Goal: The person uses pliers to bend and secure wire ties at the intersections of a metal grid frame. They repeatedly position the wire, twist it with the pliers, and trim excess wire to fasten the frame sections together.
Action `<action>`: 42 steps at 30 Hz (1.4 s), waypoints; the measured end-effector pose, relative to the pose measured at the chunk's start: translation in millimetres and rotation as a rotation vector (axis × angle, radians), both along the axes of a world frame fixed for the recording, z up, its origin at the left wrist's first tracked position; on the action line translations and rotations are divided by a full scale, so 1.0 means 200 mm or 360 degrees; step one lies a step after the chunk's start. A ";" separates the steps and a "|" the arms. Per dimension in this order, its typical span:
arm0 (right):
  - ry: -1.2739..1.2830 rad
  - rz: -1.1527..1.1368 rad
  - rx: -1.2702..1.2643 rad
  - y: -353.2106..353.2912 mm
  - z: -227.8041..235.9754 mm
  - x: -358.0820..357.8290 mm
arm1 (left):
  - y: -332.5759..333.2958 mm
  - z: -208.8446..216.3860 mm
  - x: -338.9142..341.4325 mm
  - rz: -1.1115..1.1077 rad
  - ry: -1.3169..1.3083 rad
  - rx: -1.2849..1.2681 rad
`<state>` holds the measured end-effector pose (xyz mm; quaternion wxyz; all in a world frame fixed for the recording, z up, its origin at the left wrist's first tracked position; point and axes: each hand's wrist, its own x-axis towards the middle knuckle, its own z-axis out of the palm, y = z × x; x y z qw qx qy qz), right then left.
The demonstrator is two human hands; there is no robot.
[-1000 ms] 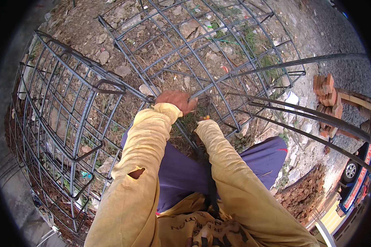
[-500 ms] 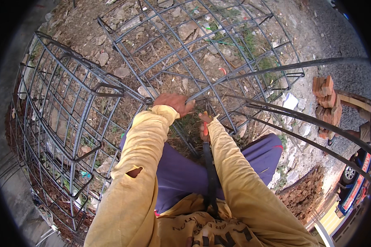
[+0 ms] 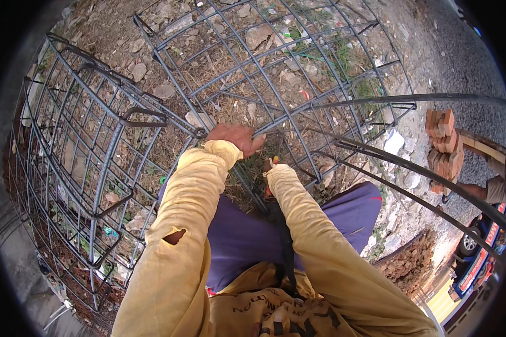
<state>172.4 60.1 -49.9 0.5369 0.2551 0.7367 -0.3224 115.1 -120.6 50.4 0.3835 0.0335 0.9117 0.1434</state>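
My left hand (image 3: 233, 139) is closed round a steel reinforcing bar, close to where bars cross at the near edge of a rebar grid cage (image 3: 258, 59). Just right of it and nearer to me is my right hand (image 3: 269, 167), mostly covered by its yellow sleeve. It is closed on a tool with orange handles (image 3: 268, 192), whose jaws I cannot make out. A dark strap hangs below that hand, between my knees.
A second rebar cage (image 3: 95, 151) stands to the left. Long loose bars (image 3: 427, 163) reach out to the right. Stacked bricks (image 3: 444, 140), another person's arm (image 3: 472, 191) and a blue vehicle (image 3: 478, 247) are at the right. Stones and litter cover the ground.
My right hand has shifted slightly left and turned, with more of it behind the sleeve. My left hand keeps its grip on the bar. More of the other person's arm shows at the right.
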 end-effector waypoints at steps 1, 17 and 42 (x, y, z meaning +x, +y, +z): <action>0.0040 0.0064 0.0045 -0.04 -0.02 0.03 | -0.01 0.01 0.00 -0.0002 0.0015 0.0004; -0.0088 -0.0760 0.0047 -0.04 0.03 0.13 | -0.01 0.01 0.02 0.0028 0.0105 0.0052; -0.0599 -0.1977 -0.1320 0.12 0.20 0.01 | -0.01 0.02 0.02 0.0068 0.0039 0.0027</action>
